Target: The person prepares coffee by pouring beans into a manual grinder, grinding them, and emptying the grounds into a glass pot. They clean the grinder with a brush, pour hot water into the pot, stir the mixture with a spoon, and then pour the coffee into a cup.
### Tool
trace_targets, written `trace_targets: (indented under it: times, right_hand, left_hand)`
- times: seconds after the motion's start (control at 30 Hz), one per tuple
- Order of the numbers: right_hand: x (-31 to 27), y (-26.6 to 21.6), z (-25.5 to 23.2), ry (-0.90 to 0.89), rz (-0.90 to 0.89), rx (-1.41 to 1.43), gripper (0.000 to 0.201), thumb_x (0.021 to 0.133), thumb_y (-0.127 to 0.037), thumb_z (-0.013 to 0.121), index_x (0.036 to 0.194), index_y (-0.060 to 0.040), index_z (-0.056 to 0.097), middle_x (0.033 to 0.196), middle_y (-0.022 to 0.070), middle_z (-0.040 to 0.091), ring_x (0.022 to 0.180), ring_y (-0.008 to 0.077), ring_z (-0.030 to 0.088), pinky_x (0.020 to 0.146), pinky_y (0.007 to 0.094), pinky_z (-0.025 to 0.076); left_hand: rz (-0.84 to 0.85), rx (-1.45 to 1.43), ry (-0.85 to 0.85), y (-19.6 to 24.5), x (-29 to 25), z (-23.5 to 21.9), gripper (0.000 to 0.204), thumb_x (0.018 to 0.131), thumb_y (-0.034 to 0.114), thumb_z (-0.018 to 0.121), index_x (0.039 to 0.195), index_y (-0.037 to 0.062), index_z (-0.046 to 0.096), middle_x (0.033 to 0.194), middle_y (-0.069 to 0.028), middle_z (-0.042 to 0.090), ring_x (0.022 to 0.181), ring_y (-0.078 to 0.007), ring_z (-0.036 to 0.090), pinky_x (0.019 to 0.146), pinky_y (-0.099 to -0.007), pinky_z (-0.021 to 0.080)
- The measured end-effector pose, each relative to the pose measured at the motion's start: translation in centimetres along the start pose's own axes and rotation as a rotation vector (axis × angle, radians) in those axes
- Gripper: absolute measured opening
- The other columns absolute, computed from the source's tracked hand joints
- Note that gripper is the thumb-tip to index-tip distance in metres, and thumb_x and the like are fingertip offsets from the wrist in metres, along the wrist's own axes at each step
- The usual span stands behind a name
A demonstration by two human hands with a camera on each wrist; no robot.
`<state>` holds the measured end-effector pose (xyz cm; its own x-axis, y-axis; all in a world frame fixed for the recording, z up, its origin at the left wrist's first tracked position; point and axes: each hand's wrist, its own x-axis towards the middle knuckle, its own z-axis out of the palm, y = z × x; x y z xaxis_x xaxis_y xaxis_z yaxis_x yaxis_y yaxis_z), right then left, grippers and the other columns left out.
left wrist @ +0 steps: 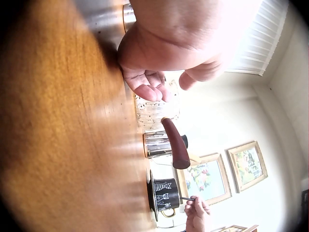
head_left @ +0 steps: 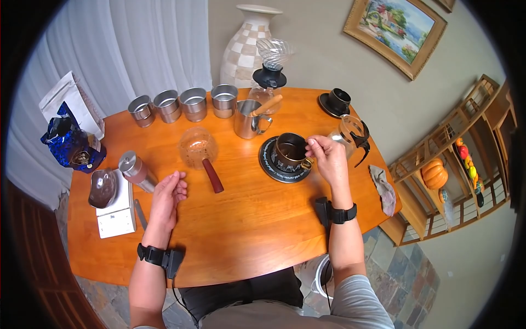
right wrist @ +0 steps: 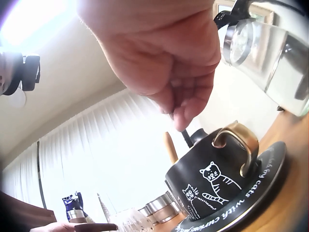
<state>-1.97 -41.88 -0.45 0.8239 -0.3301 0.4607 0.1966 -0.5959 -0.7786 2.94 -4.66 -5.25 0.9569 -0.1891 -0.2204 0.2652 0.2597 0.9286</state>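
My right hand (head_left: pixel 327 153) pinches a thin dark handle (right wrist: pixel 187 138) between thumb and fingers. Its lower end goes down into a black cup (right wrist: pixel 205 176) with white cat drawings and a gold handle; what is on that end is hidden inside. The cup, with dark liquid in it, stands on a black saucer (head_left: pixel 268 165) with white lettering. My left hand (head_left: pixel 169 196) rests at the table with fingers loosely bent, holding nothing. Near it are a metal cylinder (head_left: pixel 137 171) and a clear glass pot (head_left: pixel 198 149) with a dark red handle (head_left: pixel 213 176).
Several metal cups (head_left: pixel 194 104) line the back edge beside a steel pitcher (head_left: pixel 247 123) and a glass dripper (head_left: pixel 274 52). A glass carafe (head_left: pixel 344 131) and a second black cup (head_left: pixel 338 100) stand right. Left are a white scale (head_left: pixel 116 222), dark dish (head_left: pixel 103 188) and blue bag (head_left: pixel 74 143).
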Motion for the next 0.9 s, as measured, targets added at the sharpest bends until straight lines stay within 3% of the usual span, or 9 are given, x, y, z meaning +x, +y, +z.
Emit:
trace_targets:
  times: [0.23,0.37,0.47,0.53,0.67,0.8,0.9]
  right_hand:
    - [0.3,-0.4,-1.0,0.028,0.024,-0.181,0.016,0.092,-0.009,0.063,0.093,0.0055,0.068,0.071,0.0108,0.067,0.061,0.0134,0.065,0.056,0.0256,0.051]
    - [0.0,0.0,0.0,0.008,-0.012,0.005,0.017,0.092,-0.011,0.062,0.092,0.0042,0.069,0.067,0.0108,0.066,0.059,0.0147,0.065,0.056,0.0274,0.051]
    - [0.2,0.0,-0.2,0.069,-0.037,-0.044,0.017,0.093,-0.012,0.062,0.091,0.0039,0.069,0.065,0.0098,0.065,0.058,0.0142,0.064,0.056,0.0275,0.05]
    - [0.4,0.4,-0.9,0.074,0.014,-0.22,0.016,0.093,-0.01,0.062,0.092,0.0046,0.068,0.069,0.0095,0.066,0.059,0.0129,0.064,0.055,0.0261,0.05]
    - [0.2,0.3,-0.4,-0.008,0.016,-0.05,0.019,0.094,-0.012,0.06,0.094,0.0046,0.069,0.07,0.0071,0.067,0.06,0.0109,0.062,0.058,0.0253,0.05]
    - [0.0,0.0,-0.1,0.022,-0.016,-0.015,0.019,0.095,-0.013,0.06,0.093,0.0046,0.068,0.07,0.0067,0.067,0.061,0.0111,0.063,0.058,0.0256,0.05]
    - [0.2,-0.3,-0.8,0.073,-0.027,-0.2,0.016,0.093,-0.009,0.062,0.092,0.0055,0.068,0.071,0.0103,0.067,0.059,0.0136,0.064,0.056,0.0264,0.05]
  left_hand:
    - [0.002,-0.009,0.014,0.0,0.0,0.1,0.028,0.1,0.03,0.053,0.102,0.004,0.063,0.077,0.0028,0.059,0.068,-0.0063,0.054,0.063,-0.0192,0.044]
    - [0.002,-0.01,0.009,-0.1,0.2,0.1,0.028,0.1,0.03,0.054,0.103,0.0036,0.063,0.077,0.0028,0.059,0.067,-0.0064,0.055,0.063,-0.0192,0.045]
    - [0.002,-0.008,0.015,-0.1,0.1,0.0,0.028,0.1,0.03,0.053,0.103,0.0035,0.063,0.077,0.0024,0.059,0.068,-0.0065,0.054,0.063,-0.0193,0.044]
    - [-0.002,-0.007,-0.008,0.0,0.0,-0.1,0.026,0.1,0.029,0.053,0.103,0.0049,0.062,0.079,0.0015,0.06,0.07,-0.0067,0.053,0.066,-0.0198,0.043]
    - [0.001,-0.002,-0.005,0.1,-0.1,0.0,0.026,0.1,0.03,0.053,0.103,0.0052,0.062,0.079,0.0016,0.06,0.07,-0.0065,0.053,0.066,-0.0196,0.043]
    - [-0.003,-0.007,-0.013,-0.1,0.1,-0.1,0.026,0.1,0.03,0.053,0.103,0.0055,0.062,0.079,0.0017,0.06,0.07,-0.0064,0.053,0.066,-0.0196,0.043]
    - [0.0,-0.01,-0.011,0.0,0.0,-0.1,0.026,0.1,0.03,0.053,0.103,0.0055,0.062,0.079,0.0017,0.06,0.07,-0.0064,0.053,0.067,-0.0196,0.043]
